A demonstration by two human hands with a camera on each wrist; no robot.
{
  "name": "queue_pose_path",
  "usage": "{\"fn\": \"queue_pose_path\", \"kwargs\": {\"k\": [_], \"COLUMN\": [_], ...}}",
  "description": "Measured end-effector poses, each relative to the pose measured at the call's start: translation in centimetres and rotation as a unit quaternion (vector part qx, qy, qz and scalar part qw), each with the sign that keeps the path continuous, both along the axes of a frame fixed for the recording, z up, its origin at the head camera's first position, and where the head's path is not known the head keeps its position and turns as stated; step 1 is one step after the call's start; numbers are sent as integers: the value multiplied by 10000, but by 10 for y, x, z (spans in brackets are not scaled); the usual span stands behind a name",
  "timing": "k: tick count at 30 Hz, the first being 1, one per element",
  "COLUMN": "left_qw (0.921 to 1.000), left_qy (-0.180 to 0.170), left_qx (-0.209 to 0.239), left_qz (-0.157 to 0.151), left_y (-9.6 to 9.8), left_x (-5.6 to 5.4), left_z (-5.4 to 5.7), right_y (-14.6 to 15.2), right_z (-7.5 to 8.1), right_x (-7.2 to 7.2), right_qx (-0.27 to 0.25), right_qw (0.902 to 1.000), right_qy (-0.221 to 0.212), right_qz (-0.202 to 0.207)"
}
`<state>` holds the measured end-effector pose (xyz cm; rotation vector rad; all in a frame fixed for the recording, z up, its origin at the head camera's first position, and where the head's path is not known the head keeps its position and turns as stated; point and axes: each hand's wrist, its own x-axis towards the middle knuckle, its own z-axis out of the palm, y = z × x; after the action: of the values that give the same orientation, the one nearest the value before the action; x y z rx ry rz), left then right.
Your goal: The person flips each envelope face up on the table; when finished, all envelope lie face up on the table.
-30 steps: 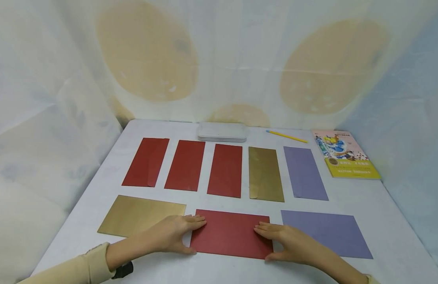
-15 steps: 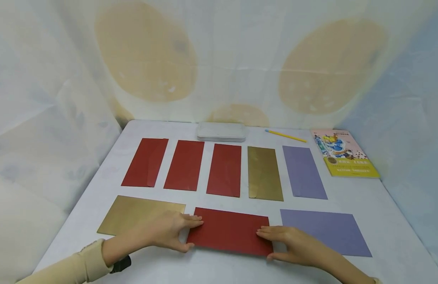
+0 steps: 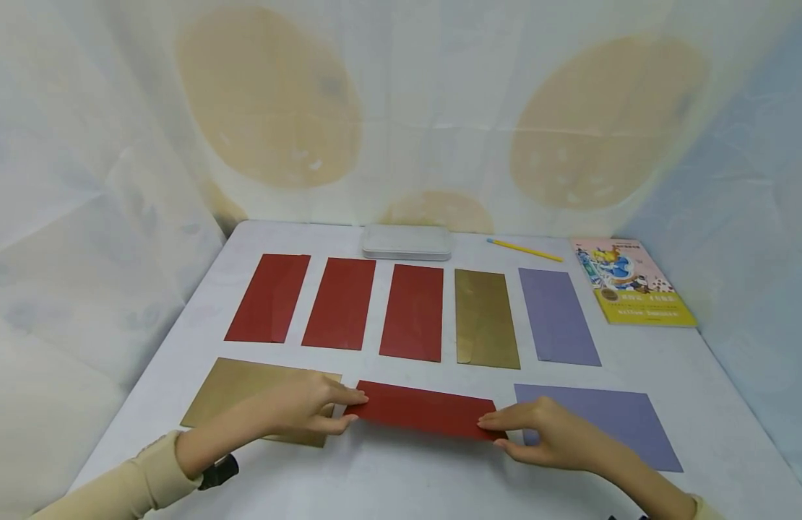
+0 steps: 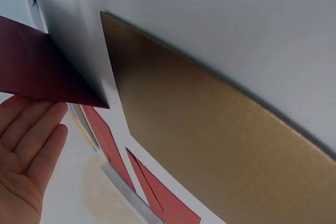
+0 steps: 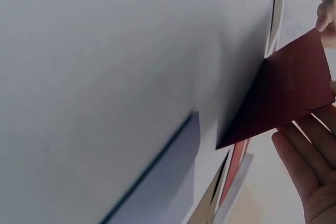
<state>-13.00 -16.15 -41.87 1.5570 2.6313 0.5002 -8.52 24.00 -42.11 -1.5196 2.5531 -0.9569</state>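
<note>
A red envelope (image 3: 427,410) is held between both hands at the front middle of the table. Its near long edge is raised, and the far edge stays low, close over the tabletop. My left hand (image 3: 303,404) pinches its left end, fingers on top and thumb below. At the right end, my right hand (image 3: 544,433) pinches it in the same way. The wrist views show the shaded underside of this red envelope (image 5: 286,87). Under the left forearm lies a gold envelope (image 3: 245,390), partly covered. A purple envelope (image 3: 609,426) lies behind the right hand.
Farther back runs a row of upright-laid envelopes: several red ones (image 3: 339,303), a gold one (image 3: 487,318) and a purple one (image 3: 558,316). Behind them are a pale flat case (image 3: 406,242), a yellow pencil (image 3: 524,250) and a picture book (image 3: 631,282). Fabric curtains enclose the table.
The red envelope lay flat under both hands; its near edge has since risen and tipped away from me. Both hands have moved up with it, thumbs now beneath.
</note>
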Motion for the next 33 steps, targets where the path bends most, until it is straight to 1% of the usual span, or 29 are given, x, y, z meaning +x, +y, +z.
{"fn": "queue_pose_path", "kwargs": {"k": [1, 3, 6, 8, 10, 13, 15, 17, 21, 24, 26, 29, 31, 33], "left_qw": [9999, 9993, 9945, 9874, 9787, 9684, 9657, 9663, 9681, 9674, 9659, 9633, 9621, 9618], "left_qy": [-63, -30, 220, 505, 748, 994, 1020, 901, 397, 181, 212, 393, 594, 771], "left_qx": [96, 359, 976, 1414, 1782, 2097, 2192, 2230, 2330, 2405, 2464, 2543, 2554, 2536], "left_qz": [-28, -89, -304, -494, -699, -916, -944, -916, -827, -775, -760, -762, -745, -678], "left_y": [0, -1, -2, -2, -1, 0, 0, -1, -1, 0, 0, 1, 1, 2], "left_x": [-1, -2, -5, -8, -10, -13, -14, -14, -13, -13, -13, -13, -13, -13], "left_z": [1, 2, 2, 1, 2, 3, 4, 5, 7, 7, 6, 3, -1, -4], "right_y": [0, 1, 3, 3, 4, 5, 6, 6, 6, 4, 4, 3, 3, 4], "right_z": [1, 3, 5, 8, 11, 15, 18, 20, 25, 27, 27, 26, 24, 20], "right_x": [-1, -4, -9, -13, -16, -20, -22, -23, -25, -27, -29, -30, -31, -31], "right_qx": [-51, -139, -259, -356, -408, -395, -338, -313, -311, -295, -284, -305, -390, -565], "right_qw": [10000, 9999, 9996, 9992, 9988, 9987, 9988, 9987, 9978, 9966, 9961, 9961, 9972, 9977], "right_qy": [-18, 0, -83, -153, -247, -317, -341, -377, -555, -708, -760, -723, -510, -204], "right_qz": [15, 44, 89, 116, 67, -47, -131, -127, -200, -304, -353, -400, -381, -309]}}
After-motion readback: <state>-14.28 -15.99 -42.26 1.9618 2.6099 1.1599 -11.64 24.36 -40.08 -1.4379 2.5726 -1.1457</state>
